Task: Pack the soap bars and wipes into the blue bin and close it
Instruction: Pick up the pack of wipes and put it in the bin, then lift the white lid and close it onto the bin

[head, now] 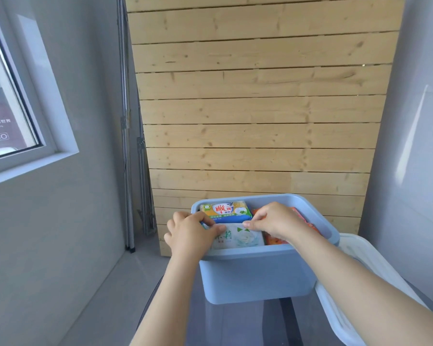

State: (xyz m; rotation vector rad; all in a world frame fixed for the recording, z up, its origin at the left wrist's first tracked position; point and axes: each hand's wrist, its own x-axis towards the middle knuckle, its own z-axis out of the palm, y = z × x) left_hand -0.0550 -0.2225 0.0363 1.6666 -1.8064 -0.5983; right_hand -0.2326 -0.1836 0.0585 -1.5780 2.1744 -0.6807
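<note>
Item one: the yellow-and-blue soap pack [226, 211] at the far end of my blue bin [255, 278] carries large red Chinese characters on a white shield, of which I read "雕", with smaller lines beneath too fine to make out. Item two: the white wipes pack [240, 237] under my fingers shows green "茉莉". Item three: outside the window [9, 116], a sign reads "KBO", its first letters cut off.

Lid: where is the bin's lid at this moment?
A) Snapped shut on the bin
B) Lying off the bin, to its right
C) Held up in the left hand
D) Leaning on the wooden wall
B: the white lid lies right of the open blue bin, while both hands handle a white pack inside it.
</note>
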